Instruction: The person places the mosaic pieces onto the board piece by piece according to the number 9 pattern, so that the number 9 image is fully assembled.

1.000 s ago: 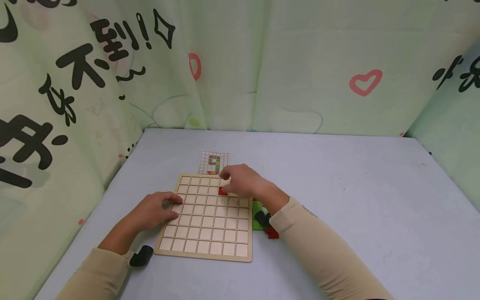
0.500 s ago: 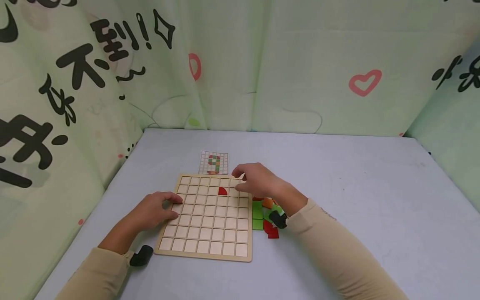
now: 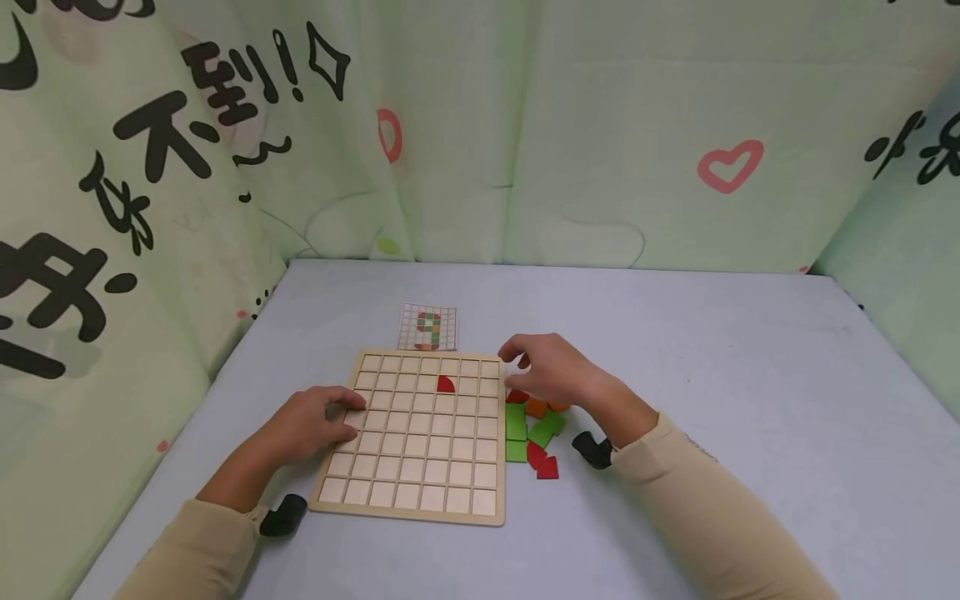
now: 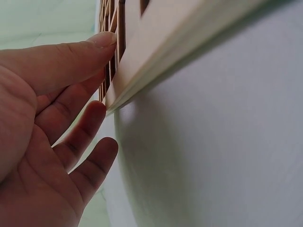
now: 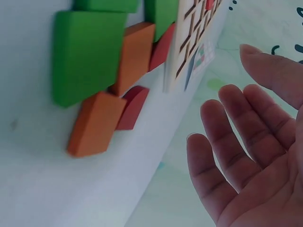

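- While the left hand (image 3: 311,423) rested on the left edge of the wooden grid board (image 3: 417,437), its thumb lay on the frame and its relaxed fingers spread along the side, pinching nothing; judging by that placement, it pinned the board so it would not slide on the table (image 3: 675,350).
- Inside the board sat 1 red quarter-round piece (image 3: 446,384), in the 2nd row from the far edge, right of centre; every other cell showed bare wood.
- Just off the board's far right corner hovered the right hand (image 3: 551,372), palm down, fingers loosely spread and empty, as the right wrist view confirmed with its open palm (image 5: 251,156).
- Directly under and near that hand, against the board's right edge, lay the loose pieces (image 3: 534,429): green squares touching the board's side, orange blocks (image 5: 97,123) beside them, and red ones nearest the person. Kept there, they were probably within easy reach of the working hand.
- Beyond the board's far edge, touching or nearly so, lay a small pattern card (image 3: 427,326) printed with a coloured figure on a grid, likely set there to be read while working.
- Around the table hung a pale green curtain (image 3: 600,125) with hearts and black lettering.
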### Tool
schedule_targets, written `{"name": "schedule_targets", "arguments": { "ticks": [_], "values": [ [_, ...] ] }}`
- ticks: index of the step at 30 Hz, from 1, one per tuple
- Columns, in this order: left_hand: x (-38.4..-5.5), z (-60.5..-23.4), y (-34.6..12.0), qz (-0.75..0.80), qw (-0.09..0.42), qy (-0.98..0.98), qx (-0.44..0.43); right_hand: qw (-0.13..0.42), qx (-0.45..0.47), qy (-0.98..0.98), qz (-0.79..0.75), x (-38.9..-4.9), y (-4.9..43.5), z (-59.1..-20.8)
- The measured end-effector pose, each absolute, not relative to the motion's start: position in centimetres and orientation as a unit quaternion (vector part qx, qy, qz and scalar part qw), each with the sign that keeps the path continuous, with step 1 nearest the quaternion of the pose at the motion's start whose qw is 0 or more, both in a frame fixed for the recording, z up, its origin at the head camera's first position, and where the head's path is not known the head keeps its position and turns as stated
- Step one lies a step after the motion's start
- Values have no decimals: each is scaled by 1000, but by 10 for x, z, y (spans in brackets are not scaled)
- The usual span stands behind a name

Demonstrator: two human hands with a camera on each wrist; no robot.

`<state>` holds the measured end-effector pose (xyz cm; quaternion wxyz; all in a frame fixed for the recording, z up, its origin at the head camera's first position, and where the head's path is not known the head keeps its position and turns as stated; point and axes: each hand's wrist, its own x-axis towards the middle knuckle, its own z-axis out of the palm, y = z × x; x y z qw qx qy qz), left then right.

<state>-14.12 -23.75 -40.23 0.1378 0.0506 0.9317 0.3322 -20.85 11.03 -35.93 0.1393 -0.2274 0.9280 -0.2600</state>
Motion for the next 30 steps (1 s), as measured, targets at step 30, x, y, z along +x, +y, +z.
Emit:
{"name": "schedule_targets", "arguments": {
  "ticks": [30],
  "values": [
    [-142,-405,-238,331,131,933,59,161,-244,933,-210,-198,139,-381]
  ]
}}
